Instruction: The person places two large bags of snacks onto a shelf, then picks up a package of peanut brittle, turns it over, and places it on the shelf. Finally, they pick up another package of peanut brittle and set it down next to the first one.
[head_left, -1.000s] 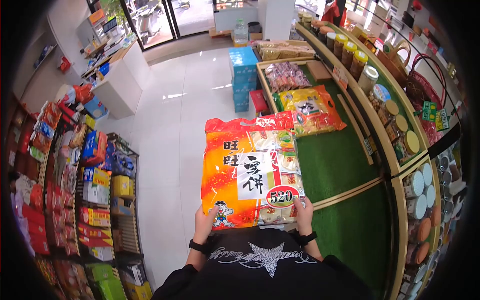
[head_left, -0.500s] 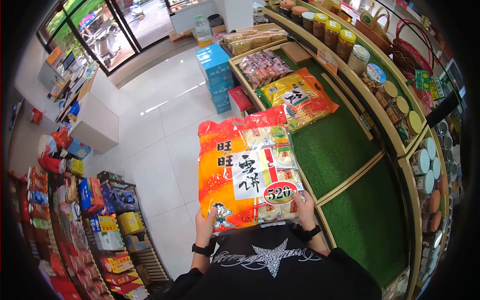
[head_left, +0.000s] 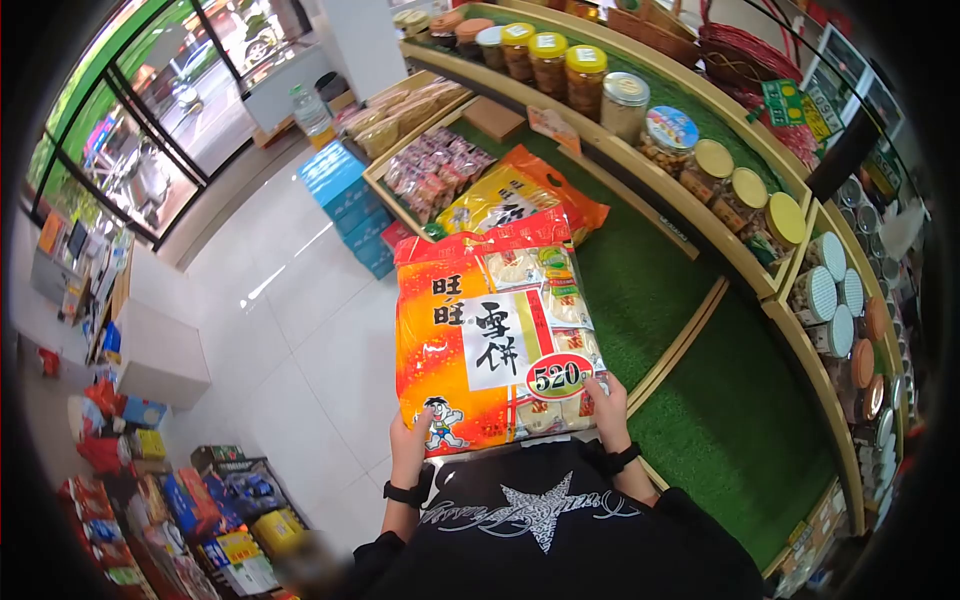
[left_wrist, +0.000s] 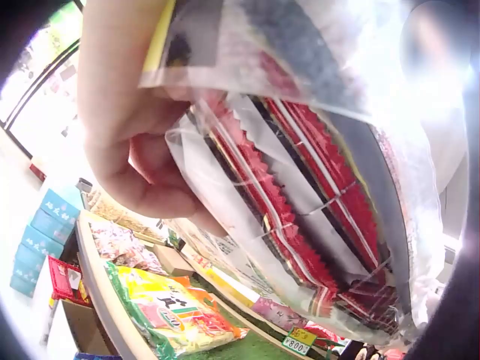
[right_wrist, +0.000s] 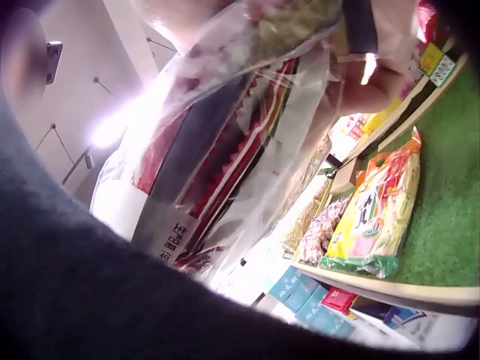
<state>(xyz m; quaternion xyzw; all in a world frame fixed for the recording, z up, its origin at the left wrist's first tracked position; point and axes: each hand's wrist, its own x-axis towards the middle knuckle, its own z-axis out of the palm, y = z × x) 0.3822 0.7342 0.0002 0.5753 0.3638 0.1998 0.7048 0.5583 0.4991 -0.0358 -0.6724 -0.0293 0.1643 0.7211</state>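
A large orange-and-red bag of rice crackers (head_left: 500, 335), marked 520, is held upright-facing in front of the chest. My left hand (head_left: 408, 447) grips its lower left corner, the thumb lying on the printed front. At the lower right edge my right hand (head_left: 607, 408) pinches it, thumb on top beside the 520 mark. In the left wrist view curled fingers (left_wrist: 150, 165) hook behind the clear plastic, and individually wrapped crackers (left_wrist: 292, 195) show through. The right wrist view shows the bag's clear side (right_wrist: 232, 150) close up, with fingers at its edge.
Beyond the bag, a yellow snack bag (head_left: 500, 200) lies on a green-lined display shelf (head_left: 740, 430), beside small purple packets (head_left: 437, 168). Lidded jars (head_left: 625, 105) line the raised ledge. Blue boxes (head_left: 350, 205) are stacked on the floor at the shelf's end; packaged goods fill the lower left.
The view has turned toward the right, so the display shelf fills more of it and the doorway has swung left. Both hands keep the same hold on the cracker bag.
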